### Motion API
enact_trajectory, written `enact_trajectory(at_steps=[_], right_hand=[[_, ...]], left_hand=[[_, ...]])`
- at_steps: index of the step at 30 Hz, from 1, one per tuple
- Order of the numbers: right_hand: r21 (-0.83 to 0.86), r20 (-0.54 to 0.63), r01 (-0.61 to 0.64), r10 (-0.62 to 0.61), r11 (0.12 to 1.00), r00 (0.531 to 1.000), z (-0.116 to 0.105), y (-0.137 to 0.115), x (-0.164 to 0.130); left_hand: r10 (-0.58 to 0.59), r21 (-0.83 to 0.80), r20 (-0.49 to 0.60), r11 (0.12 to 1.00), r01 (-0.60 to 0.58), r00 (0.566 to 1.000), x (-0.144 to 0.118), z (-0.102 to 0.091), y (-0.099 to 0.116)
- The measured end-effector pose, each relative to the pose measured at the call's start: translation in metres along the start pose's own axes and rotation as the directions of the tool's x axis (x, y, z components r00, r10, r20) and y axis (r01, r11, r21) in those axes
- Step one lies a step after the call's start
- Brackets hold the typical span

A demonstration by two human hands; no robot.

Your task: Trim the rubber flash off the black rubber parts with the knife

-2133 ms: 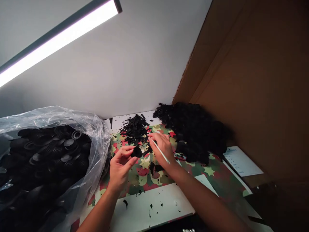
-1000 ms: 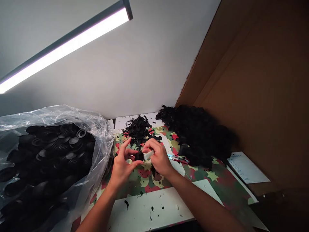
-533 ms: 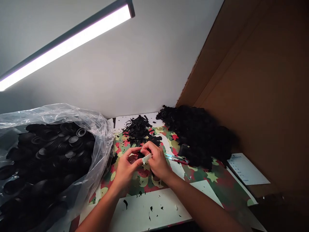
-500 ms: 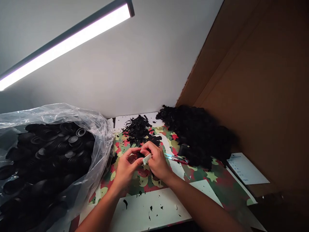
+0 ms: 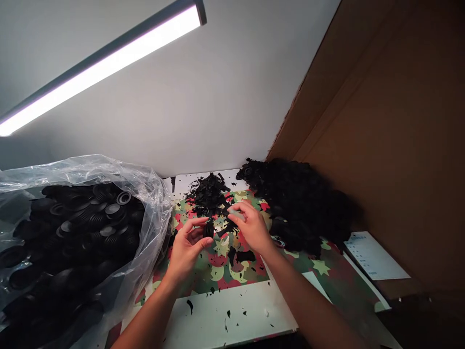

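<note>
The left hand is pinching a small black rubber cap in its fingers above the counter. Just beside it, the right hand is gripping a small pale tool, its fingers closed.

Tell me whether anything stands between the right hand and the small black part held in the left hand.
Nothing visible does. The left hand pinches the small black part at its fingertips; the right hand is beside it, apart, with only open air over the patterned mat between them. The scrap pile lies farther back.
</note>
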State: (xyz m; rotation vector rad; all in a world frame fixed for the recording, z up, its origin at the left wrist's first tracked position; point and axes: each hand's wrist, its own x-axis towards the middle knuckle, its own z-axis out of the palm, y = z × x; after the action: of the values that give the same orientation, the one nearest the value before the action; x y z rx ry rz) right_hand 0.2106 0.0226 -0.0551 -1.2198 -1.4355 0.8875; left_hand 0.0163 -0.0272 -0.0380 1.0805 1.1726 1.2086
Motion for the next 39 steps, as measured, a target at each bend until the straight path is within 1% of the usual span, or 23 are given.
enact_trajectory(at_steps=[2, 4, 7, 9, 12, 14, 17, 21, 24, 26, 28, 30, 31, 32, 34, 35, 36, 37, 39], right_hand=[[-0.077, 0.032, 0.067, -0.065, 0.995, 0.997, -0.002, -0.002, 0.0], [-0.054, 0.081, 0.112, -0.107, 0.992, 0.991, 0.0, -0.006, -0.002], [0.031, 0.197, 0.116, -0.12, 0.993, 0.973, 0.01, -0.011, -0.008], [0.041, 0.24, 0.102, -0.109, 0.994, 0.965, 0.016, -0.013, -0.013], [0.049, 0.224, 0.117, -0.125, 0.992, 0.967, 0.025, -0.012, -0.019], [0.079, 0.184, 0.139, -0.151, 0.987, 0.971, 0.029, -0.012, -0.024], [0.066, 0.141, 0.188, -0.195, 0.98, 0.97, 0.033, -0.015, -0.029], [-0.076, 0.137, 0.293, -0.281, 0.953, 0.95, 0.033, -0.019, -0.03], [-0.146, 0.137, 0.331, -0.312, 0.932, 0.94, 0.031, -0.022, -0.029], [-0.161, 0.14, 0.323, -0.303, 0.933, 0.943, 0.03, -0.024, -0.029], [-0.123, 0.144, 0.28, -0.262, 0.952, 0.954, 0.03, -0.024, -0.028], [-0.043, 0.156, 0.183, -0.174, 0.982, 0.972, 0.034, -0.023, -0.026], [0.006, 0.173, 0.117, -0.116, 0.993, 0.978, 0.036, -0.02, -0.024], [0.058, 0.181, 0.041, -0.051, 0.997, 0.982, 0.038, -0.017, -0.021], [0.152, 0.164, -0.1, 0.075, 0.983, 0.984, 0.039, -0.007, -0.013], [0.204, 0.105, -0.158, 0.139, 0.966, 0.985, 0.037, -0.002, -0.007], [0.213, 0.062, -0.175, 0.166, 0.961, 0.984, 0.033, 0.004, 0.0], [0.213, 0.034, -0.179, 0.176, 0.961, 0.984, 0.028, 0.009, 0.006], [0.194, 0.004, -0.171, 0.173, 0.966, 0.985, 0.015, 0.017, 0.016]], left_hand=[[-0.002, 0.004, -0.007, 1.0, 0.002, 1.0, 0.0, 0.0, 0.0], [0.018, 0.035, 0.002, 0.999, -0.018, 1.0, 0.0, -0.001, -0.001], [0.064, 0.08, 0.052, 0.994, -0.068, 0.997, 0.0, -0.002, -0.006], [0.14, 0.142, 0.065, 0.979, -0.148, 0.988, 0.0, -0.002, -0.01], [0.307, 0.301, 0.07, 0.9, -0.314, 0.949, 0.002, -0.002, -0.014], [0.38, 0.402, 0.086, 0.832, -0.381, 0.921, 0.003, -0.002, -0.016], [0.417, 0.492, 0.091, 0.771, -0.405, 0.904, 0.004, -0.003, -0.014], [0.451, 0.567, 0.098, 0.708, -0.422, 0.887, -0.001, -0.003, -0.007], [0.481, 0.611, 0.106, 0.659, -0.438, 0.871, -0.005, -0.003, -0.003], [0.527, 0.625, 0.121, 0.618, -0.477, 0.841, -0.007, -0.002, -0.003], [0.594, 0.624, 0.14, 0.569, -0.536, 0.792, -0.006, -0.001, -0.004], [0.654, 0.603, 0.155, 0.532, -0.595, 0.741, -0.005, 0.001, -0.005], [0.673, 0.587, 0.155, 0.525, -0.616, 0.723, -0.006, 0.002, -0.005], [0.683, 0.569, 0.151, 0.532, -0.627, 0.715, -0.006, 0.003, -0.005], [0.681, 0.529, 0.12, 0.572, -0.627, 0.723, -0.009, 0.004, -0.004], [0.674, 0.505, 0.093, 0.602, -0.618, 0.733, -0.01, 0.004, -0.003], [0.659, 0.477, 0.062, 0.64, -0.602, 0.75, -0.012, 0.004, -0.002], [0.63, 0.448, 0.029, 0.686, -0.574, 0.776, -0.012, 0.004, 0.0], [0.522, 0.398, -0.018, 0.786, -0.473, 0.853, -0.011, 0.003, 0.002]])
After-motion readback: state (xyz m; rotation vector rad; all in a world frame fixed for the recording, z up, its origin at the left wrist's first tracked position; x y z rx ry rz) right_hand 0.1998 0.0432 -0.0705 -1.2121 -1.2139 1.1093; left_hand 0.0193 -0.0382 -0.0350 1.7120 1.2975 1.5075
